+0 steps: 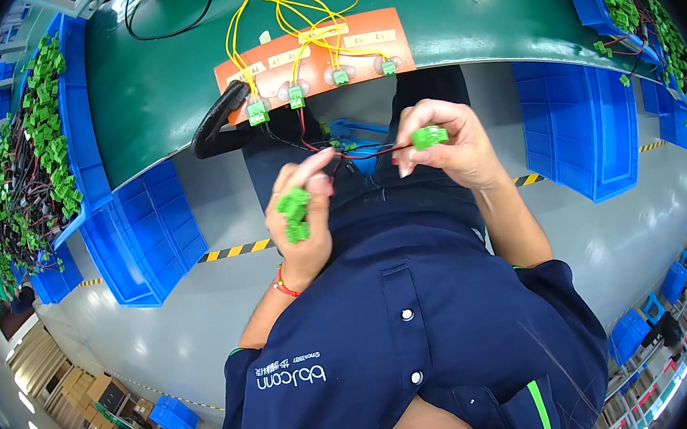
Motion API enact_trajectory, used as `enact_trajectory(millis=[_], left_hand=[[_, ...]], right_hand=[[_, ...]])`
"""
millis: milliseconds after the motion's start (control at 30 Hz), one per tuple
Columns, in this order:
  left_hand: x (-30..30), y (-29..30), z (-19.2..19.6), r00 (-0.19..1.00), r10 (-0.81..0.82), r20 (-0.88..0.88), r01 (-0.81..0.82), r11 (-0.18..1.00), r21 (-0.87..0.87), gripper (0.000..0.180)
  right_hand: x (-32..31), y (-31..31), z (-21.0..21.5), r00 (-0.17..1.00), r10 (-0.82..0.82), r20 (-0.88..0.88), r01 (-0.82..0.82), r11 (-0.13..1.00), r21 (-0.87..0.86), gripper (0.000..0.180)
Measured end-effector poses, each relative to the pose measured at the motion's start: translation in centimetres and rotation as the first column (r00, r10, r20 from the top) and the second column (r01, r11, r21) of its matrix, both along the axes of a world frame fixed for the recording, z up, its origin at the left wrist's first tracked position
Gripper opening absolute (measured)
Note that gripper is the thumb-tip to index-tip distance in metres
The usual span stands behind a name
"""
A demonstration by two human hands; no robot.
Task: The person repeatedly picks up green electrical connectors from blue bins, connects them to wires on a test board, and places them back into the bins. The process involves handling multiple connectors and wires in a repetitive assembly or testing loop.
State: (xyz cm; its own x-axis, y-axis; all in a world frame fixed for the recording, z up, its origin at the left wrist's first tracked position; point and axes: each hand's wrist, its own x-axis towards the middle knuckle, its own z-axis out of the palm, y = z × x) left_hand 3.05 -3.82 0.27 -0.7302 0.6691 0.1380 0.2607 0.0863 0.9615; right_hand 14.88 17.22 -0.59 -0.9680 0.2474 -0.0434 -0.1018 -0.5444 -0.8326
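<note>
My right hand (462, 143) is closed, its thumb and fingers pinching a green terminal connector (429, 137). Thin black and red wires (383, 151) run from that connector across to my left hand (302, 198). Several green connectors (295, 215) are held in the left hand, with its index finger and thumb near the wires. Just beyond both hands lies an orange-red board (380, 33) at the table edge, with green connectors (296, 96) along its front and yellow wires (279, 14) running from them. Black and red leads hang from the board's two left connectors toward my left hand.
A black curved-handled object (220, 120) sits at the board's left end on the green table (150, 92). Blue trays heaped with green connectors and wires flank it, at left (79, 116) and right (592, 4). Blue bins (143, 238) stand lower down on both sides.
</note>
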Motion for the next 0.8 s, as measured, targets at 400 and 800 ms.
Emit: enact_trajectory(millis=[400, 800], left_hand=[[-1.2, 2.0, 1.9, 0.958, -0.014, 0.287, -0.019, 0.994, 0.111, 0.024], [-1.2, 2.4, 1.3, 0.958, -0.089, 0.272, 0.111, 0.991, -0.069, 0.037]], right_hand=[[-3.0, -3.3, 0.3, 0.998, 0.01, 0.068, 0.005, 0.978, -0.21, 0.023], [-2.9, -2.0, 0.2, 0.953, -0.198, 0.228, 0.177, 0.978, 0.111, 0.038]])
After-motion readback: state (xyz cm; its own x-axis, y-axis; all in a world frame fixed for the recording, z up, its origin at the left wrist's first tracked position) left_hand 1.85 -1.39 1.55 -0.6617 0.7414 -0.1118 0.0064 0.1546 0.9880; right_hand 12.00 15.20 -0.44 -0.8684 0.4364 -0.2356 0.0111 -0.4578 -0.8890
